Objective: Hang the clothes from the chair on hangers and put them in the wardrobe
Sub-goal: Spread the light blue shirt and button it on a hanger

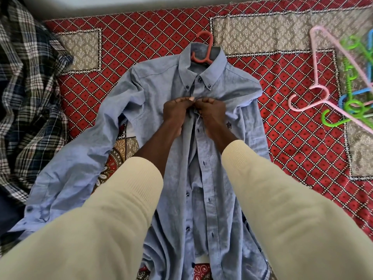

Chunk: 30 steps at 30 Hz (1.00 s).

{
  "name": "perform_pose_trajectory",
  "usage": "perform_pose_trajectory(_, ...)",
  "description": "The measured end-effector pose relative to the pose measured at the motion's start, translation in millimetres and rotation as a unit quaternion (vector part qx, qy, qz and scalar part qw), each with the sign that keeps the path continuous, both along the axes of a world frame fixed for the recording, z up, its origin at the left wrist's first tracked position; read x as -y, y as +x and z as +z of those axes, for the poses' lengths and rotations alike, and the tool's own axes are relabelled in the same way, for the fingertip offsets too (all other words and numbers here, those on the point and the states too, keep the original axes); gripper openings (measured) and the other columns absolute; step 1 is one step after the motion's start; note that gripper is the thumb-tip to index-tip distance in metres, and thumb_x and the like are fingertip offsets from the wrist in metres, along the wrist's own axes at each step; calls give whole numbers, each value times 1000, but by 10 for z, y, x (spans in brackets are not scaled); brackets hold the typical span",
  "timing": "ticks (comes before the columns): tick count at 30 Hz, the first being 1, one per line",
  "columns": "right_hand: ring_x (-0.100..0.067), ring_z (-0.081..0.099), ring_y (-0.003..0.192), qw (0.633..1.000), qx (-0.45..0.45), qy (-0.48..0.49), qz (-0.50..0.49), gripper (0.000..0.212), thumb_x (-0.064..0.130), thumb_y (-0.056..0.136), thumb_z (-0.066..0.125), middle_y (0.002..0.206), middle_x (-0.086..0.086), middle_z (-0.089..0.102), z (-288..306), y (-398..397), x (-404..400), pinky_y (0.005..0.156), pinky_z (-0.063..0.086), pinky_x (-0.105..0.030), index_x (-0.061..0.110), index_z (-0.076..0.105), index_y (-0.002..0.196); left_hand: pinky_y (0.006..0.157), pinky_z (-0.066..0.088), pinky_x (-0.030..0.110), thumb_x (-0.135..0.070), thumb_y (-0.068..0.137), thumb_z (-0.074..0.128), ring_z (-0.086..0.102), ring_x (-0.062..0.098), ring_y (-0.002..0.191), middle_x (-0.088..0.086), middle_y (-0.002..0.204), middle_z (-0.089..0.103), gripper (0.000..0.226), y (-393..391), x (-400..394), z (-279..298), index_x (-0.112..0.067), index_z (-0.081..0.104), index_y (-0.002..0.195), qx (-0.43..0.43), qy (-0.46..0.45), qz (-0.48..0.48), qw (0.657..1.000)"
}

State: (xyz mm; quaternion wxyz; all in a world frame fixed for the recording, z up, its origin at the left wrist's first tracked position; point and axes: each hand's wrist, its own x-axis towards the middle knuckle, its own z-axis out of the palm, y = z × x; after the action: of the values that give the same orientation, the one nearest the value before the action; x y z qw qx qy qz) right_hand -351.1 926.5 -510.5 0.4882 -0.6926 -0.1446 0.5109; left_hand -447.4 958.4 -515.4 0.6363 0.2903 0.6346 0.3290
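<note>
A light blue button-down shirt lies face up on the red patterned bedspread. A red hanger sits inside it, its hook sticking out of the collar. My left hand and my right hand meet at the chest, just below the collar. Each pinches one edge of the shirt's front placket, fingertips close together at a button. The lower buttons stand undone and the front gapes there.
A heap of plaid clothes lies at the left edge of the bed. Several spare hangers, pink, green and blue, lie in a pile at the right. A grey wall runs behind the bed.
</note>
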Motion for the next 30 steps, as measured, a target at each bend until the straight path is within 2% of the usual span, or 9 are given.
perform_pose_trajectory(3,-21,65,64,1000,21,16,10,22,-5,79,70,65,-6,69,-76,-24,39,69,56,-37,12,69,65,67,56,21,-11,79,79,67,9,64,-3,67,72,6,39,1,24,-12,74,77,-21,6,-18,1000)
perform_pose_trajectory(5,-20,64,65,999,26,29,10,26,-8,77,71,64,-4,69,-91,-40,46,69,56,-36,14,67,63,66,57,22,-5,78,79,66,11,63,1,67,71,8,42,-22,23,-9,73,75,-22,-3,-10,1000)
perform_pose_trajectory(10,-20,62,65,999,29,18,5,25,-5,73,70,66,-7,68,-95,-59,37,66,52,-35,16,68,61,64,56,21,1,82,72,64,13,61,1,65,68,11,16,-81,23,3,72,93,-28,-28,-1,999)
perform_pose_trajectory(14,-23,66,70,999,32,17,12,17,5,76,73,75,-14,73,-80,-40,59,76,57,-45,16,73,64,77,57,32,1,82,70,65,20,71,8,76,69,9,32,-76,18,-8,71,78,-48,-29,-21,998)
perform_pose_trajectory(17,-24,65,73,1000,19,15,17,15,3,80,73,77,-15,72,-81,-16,70,80,56,-47,14,72,70,76,56,28,4,85,66,64,15,67,5,73,67,18,18,-47,22,-11,67,74,-27,-22,-30,999)
perform_pose_trajectory(20,-21,65,74,999,-16,21,23,14,0,85,69,77,-12,71,-67,3,51,80,55,-39,8,70,75,77,55,27,5,88,63,62,13,68,5,74,66,20,0,-55,20,-10,65,74,-24,-12,-28,999)
perform_pose_trajectory(23,-5,61,57,999,-31,11,42,15,-3,89,64,64,0,68,-13,62,26,59,50,-17,6,67,77,63,53,22,3,89,61,60,13,64,3,73,65,23,39,-68,1,-13,63,73,-60,-6,-41,997)
perform_pose_trajectory(27,-6,56,51,999,-6,-19,36,19,-1,88,66,62,0,65,-30,94,-15,53,47,-16,10,66,72,46,48,20,4,87,66,55,11,54,3,72,61,23,53,-81,10,-15,56,77,-65,3,-21,998)
perform_pose_trajectory(30,-8,57,48,1000,1,-30,-8,15,-2,84,71,60,-4,64,-24,97,-25,52,50,-19,6,66,72,52,53,21,2,83,72,58,13,59,4,75,63,17,34,-72,-7,-8,59,87,-73,25,27,997)
